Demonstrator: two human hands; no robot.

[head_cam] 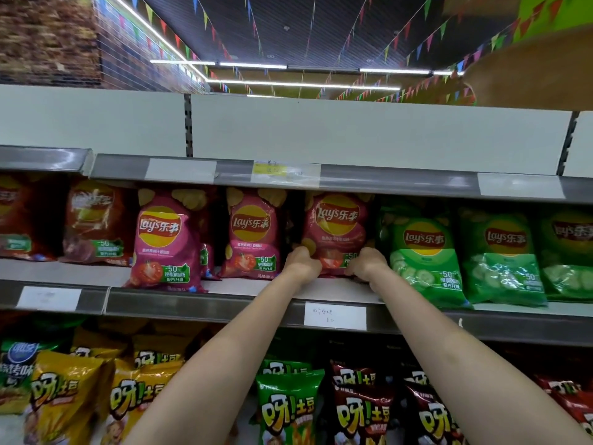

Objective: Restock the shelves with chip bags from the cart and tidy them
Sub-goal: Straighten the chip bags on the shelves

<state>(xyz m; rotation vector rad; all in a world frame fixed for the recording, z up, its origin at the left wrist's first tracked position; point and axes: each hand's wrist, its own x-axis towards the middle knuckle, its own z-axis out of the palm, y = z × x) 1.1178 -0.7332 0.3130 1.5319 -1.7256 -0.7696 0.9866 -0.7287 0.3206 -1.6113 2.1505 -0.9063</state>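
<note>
Both hands grip a pink chip bag, hiding its lower corners.

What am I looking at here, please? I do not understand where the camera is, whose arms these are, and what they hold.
There is one picture, taken by a camera worn on a person's head, so the two bare arms are that person's own. They reach to the middle shelf of a shop rack. The left hand and the right hand grip the bottom corners of a pink tomato chip bag that stands on that shelf. Beside it on the left are more pink bags; on the right are green cucumber bags. The shelf below holds yellow, green and dark red bags. No cart is in view.
</note>
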